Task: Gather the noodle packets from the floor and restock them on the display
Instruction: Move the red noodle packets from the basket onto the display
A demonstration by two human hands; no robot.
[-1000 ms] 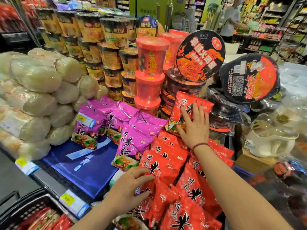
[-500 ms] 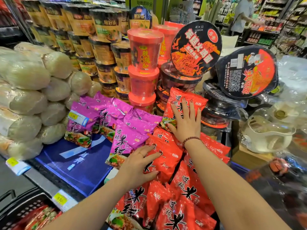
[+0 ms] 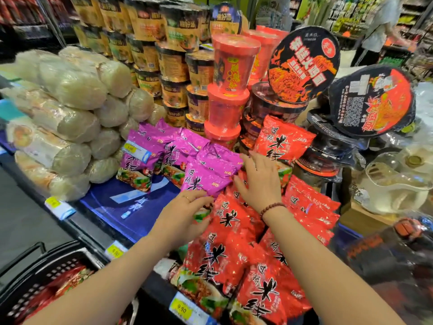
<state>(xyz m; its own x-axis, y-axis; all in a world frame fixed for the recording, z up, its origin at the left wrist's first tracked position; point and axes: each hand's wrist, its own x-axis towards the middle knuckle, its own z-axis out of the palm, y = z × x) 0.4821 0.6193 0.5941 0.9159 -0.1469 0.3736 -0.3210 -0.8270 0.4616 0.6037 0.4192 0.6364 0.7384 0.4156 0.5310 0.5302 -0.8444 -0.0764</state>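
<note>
- The red noodle packets point(image 3: 225, 233) lie heaped on the display shelf point(image 3: 131, 205), from the centre of the frame to its lower edge. The purple noodle packets point(image 3: 203, 174) sit just up and left of them, and the two colours touch along a ragged seam.
- The left hand point(image 3: 185, 214) rests at that seam, fingers spread and fairly straight, gripping nothing. The right hand point(image 3: 257, 181) lies flat on the packets in mid-frame, also holding nothing.
- The step looks like settling the heap, so flat palms suit it. Press and slide rather than pinch, since the film bags look puffed and slippery.
- Work from the upper rows downward so each packet leans on the one above. The lowest red ones overhang the shelf edge by the price tag point(image 3: 185, 310) and could slip off.
- Keep the colours apart by nudging the purple packet at the left hand toward the left.
- Push gently toward the top of the frame, because the stacked red cup noodles point(image 3: 229, 90) stand just behind and might topple.
- More packets appear to wait in the shopping basket point(image 3: 46, 274) at lower left, blurred, so leave room for them.
</note>
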